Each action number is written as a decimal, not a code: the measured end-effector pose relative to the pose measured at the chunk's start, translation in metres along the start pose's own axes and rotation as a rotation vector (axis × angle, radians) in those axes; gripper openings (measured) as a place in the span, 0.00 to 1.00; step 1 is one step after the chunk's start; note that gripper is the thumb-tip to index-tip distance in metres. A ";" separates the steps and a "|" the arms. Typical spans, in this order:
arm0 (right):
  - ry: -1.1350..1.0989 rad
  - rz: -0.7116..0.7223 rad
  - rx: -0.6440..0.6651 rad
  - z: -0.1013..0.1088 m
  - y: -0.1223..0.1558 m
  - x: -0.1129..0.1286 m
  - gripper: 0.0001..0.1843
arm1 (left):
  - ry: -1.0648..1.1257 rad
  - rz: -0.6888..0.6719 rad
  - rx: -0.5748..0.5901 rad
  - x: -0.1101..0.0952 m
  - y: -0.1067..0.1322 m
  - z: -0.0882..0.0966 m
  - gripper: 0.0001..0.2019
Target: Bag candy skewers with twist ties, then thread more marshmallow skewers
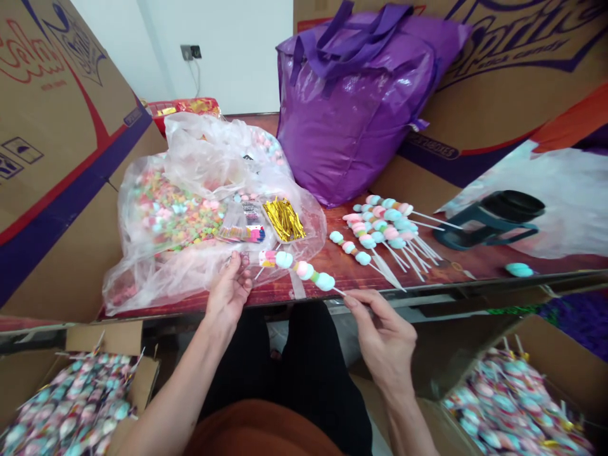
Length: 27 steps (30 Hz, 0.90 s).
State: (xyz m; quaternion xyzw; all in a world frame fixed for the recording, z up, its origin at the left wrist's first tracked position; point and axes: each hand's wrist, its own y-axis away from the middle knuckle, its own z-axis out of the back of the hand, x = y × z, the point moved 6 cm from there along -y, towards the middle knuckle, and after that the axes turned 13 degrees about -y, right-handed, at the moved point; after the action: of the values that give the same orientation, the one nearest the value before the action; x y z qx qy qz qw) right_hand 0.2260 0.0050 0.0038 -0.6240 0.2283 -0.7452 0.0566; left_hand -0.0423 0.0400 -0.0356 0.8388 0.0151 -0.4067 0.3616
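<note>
A white stick threaded with pastel marshmallows, a marshmallow skewer (299, 268), lies level above the table's front edge. My right hand (382, 332) pinches the bare end of its stick between thumb and fingers. My left hand (229, 292) is at the skewer's other end, fingers curled near the tip and against a clear plastic bag (180, 221) full of loose pastel marshmallows. A pile of finished skewers (387, 228) rests on the red tabletop (351, 272) to the right.
A bundle of gold twist ties (284, 218) and small packets lie on the bag. A purple tote bag (354, 104) stands behind. A dark dispenser-like tool (489, 218) lies right. Cardboard boxes with wrapped skewers sit at lower left (71, 405) and lower right (517, 405).
</note>
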 end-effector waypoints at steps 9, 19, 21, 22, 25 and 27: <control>0.055 0.048 0.099 -0.002 0.004 0.003 0.07 | -0.019 -0.241 0.078 -0.012 0.001 0.006 0.22; 0.124 0.125 0.092 0.001 0.008 0.015 0.06 | -0.100 -0.313 0.052 -0.013 0.001 0.010 0.20; 0.122 0.139 0.099 -0.001 0.009 0.018 0.05 | -0.123 -0.378 0.022 -0.015 0.003 0.010 0.20; 0.108 0.129 0.103 -0.002 0.009 0.018 0.06 | -0.130 -0.413 0.011 -0.016 0.004 0.010 0.20; 0.020 0.031 0.095 -0.006 0.012 0.010 0.06 | -0.130 -0.473 0.002 -0.018 0.007 0.008 0.19; -0.047 -0.052 0.092 -0.010 0.015 0.002 0.05 | -0.120 -0.474 -0.001 -0.017 0.006 0.009 0.19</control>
State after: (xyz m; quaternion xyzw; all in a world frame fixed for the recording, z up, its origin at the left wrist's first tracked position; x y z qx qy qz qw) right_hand 0.2134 -0.0059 -0.0019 -0.6436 0.1760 -0.7414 0.0711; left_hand -0.0579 0.0343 -0.0235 0.7860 0.1900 -0.5293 0.2569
